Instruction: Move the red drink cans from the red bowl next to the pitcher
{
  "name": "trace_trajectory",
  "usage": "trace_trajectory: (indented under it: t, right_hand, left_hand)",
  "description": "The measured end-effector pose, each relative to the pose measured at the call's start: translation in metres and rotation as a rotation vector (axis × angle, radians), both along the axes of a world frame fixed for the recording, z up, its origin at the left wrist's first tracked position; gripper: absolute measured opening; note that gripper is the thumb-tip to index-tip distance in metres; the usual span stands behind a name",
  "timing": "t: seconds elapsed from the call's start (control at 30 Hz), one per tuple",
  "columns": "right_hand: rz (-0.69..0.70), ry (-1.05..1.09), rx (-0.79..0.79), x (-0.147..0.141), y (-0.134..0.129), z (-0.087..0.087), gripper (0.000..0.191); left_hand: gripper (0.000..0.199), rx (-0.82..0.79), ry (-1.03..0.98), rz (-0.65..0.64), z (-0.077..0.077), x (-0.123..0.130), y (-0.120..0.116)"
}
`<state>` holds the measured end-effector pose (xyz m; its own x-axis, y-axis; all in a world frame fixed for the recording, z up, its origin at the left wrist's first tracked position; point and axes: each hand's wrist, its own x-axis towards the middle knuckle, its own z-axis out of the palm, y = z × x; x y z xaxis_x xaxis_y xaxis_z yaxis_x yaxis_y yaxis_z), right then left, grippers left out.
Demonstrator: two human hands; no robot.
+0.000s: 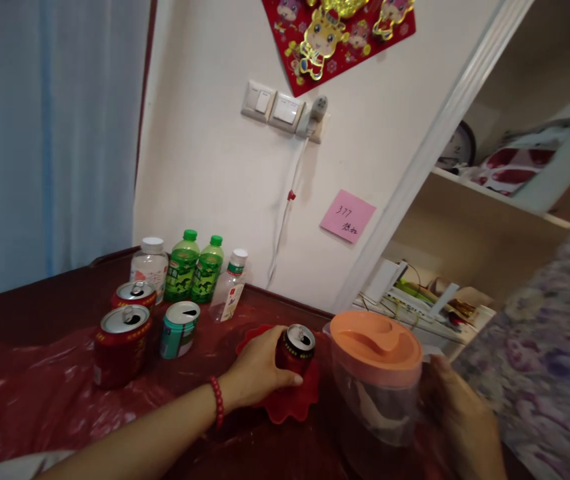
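My left hand [259,367], with a red bead bracelet [217,402] at the wrist, is wrapped around an opened dark red drink can [295,352]. Under that can lies a red scalloped mat [285,408]. To its right stands a clear plastic pitcher [379,400] with an orange lid [375,340]. My right hand [465,420] is closed around the pitcher's handle at the far side; the fingers are partly hidden and a little blurred.
Left of my hand stand two red cans [121,357], a green can [179,333], green-labelled bottles [183,267], a white-capped jar [149,267] and a clear bottle [227,293]. Behind them are a wall with a plugged-in cord [285,227] and, rightward, shelves [505,190].
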<state>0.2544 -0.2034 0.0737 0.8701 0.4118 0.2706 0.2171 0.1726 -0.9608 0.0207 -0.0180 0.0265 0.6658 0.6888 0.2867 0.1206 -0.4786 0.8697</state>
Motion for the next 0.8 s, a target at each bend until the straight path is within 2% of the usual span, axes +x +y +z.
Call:
trace_trajectory:
  t: [0.1,0.23,0.4,0.5,0.63,0.73,0.8]
  right_hand:
    - [0.027,0.166,0.071,-0.008,-0.005,-0.011,0.059]
    - [-0.027,0.361,0.176,-0.023,-0.007,-0.021,0.070]
    - [-0.063,0.489,0.292,-0.034,-0.008,-0.028,0.071]
    - [-0.042,0.513,0.338,-0.039,-0.008,-0.030,0.069]
    - [-0.016,0.479,0.381,-0.044,-0.011,-0.034,0.073]
    - [0.006,0.442,0.366,-0.041,-0.014,-0.040,0.068]
    - [0.067,0.412,0.324,-0.037,-0.017,-0.044,0.065]
  left_hand:
    - [0.072,-0.011,-0.025,-0.015,-0.002,0.001,0.003]
    - [0.071,0.004,-0.020,-0.013,-0.003,0.002,0.009]
    - [0.070,0.029,0.000,0.030,0.003,0.001,0.016]
    - [0.072,-0.002,0.011,0.022,0.008,0.002,0.020]
    - [0.070,0.034,0.033,0.008,0.012,0.007,0.025]
    - [0.068,0.060,0.059,0.010,0.014,0.013,0.029]
    - [0.068,0.072,0.062,0.017,0.014,0.019,0.032]
